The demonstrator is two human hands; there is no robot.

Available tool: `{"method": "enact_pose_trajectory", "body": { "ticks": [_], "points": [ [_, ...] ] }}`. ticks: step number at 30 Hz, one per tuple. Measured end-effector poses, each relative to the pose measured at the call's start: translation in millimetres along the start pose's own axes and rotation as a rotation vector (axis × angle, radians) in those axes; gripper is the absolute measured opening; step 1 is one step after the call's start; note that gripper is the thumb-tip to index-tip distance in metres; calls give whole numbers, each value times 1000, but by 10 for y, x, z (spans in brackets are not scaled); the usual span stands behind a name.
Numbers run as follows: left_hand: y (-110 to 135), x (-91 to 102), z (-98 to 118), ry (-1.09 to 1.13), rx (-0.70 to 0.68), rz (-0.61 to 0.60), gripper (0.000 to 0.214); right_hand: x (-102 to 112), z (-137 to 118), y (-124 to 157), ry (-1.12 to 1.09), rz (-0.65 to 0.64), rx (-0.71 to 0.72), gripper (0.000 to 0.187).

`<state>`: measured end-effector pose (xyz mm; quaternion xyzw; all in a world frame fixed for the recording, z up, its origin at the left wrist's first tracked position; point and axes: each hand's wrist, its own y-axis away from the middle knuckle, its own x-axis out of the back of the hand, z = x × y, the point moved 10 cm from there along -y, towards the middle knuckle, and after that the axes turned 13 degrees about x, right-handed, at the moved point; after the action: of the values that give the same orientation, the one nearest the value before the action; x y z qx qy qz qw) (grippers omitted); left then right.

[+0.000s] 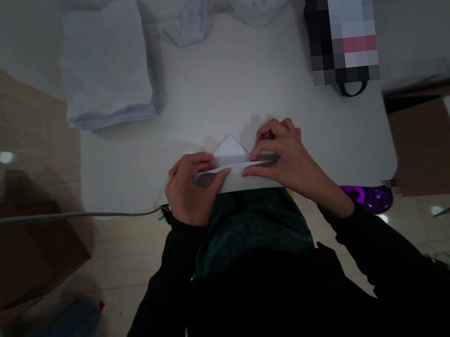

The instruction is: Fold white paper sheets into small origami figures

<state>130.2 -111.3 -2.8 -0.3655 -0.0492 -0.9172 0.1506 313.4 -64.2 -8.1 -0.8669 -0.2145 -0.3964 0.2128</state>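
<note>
Close to the table's front edge, a folded white sheet of paper (231, 149) is between my two hands. Its far part rises to a triangular point, and a raised strip runs across its near side. My left hand (194, 185) pinches the left end of that strip between thumb and fingers. With thumb and fingertips, my right hand (281, 149) grips the strip's right end. Both thumbs lie on the near side, a short gap apart. My fingers partly hide the ends of the paper.
A thick stack of white sheets (105, 63) lies at the table's back left. Two folded paper pieces, one upright (189, 22) and one wider (262, 6), stand along the back. A dark, partly blurred-out object (319, 35) is at back right. A cable (73, 215) crosses at left.
</note>
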Motion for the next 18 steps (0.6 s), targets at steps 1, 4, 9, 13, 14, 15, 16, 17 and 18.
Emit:
{"method": "enact_pose_trajectory", "body": {
  "ticks": [1,4,9,13,14,15,16,17,18],
  "points": [
    [-10,10,-17,9,6,1,32,-4,10,1,7,-1,-14,23],
    [-35,37,-68,31,13,-7,33,-26,32,-7,14,-15,-43,24],
    [-49,111,-166,81,36,-2,47,-35,39,-29,33,-36,-38,24],
    [-40,166,-193,41,18,33,51,-47,37,-31,66,-54,-22,26],
    [-39,180,-204,34,12,40,49,-49,40,-29,72,-55,-22,27],
    [-39,197,-216,27,8,47,47,-51,43,-27,74,-55,-23,27],
    [-40,212,-233,18,6,53,44,-52,44,-25,72,-55,-24,27],
    [-41,199,-242,-4,-3,32,41,-52,45,-23,68,-53,-24,27],
    [-36,148,-234,-37,-30,-27,39,-50,43,-22,63,-50,-25,27]
  ]
}}
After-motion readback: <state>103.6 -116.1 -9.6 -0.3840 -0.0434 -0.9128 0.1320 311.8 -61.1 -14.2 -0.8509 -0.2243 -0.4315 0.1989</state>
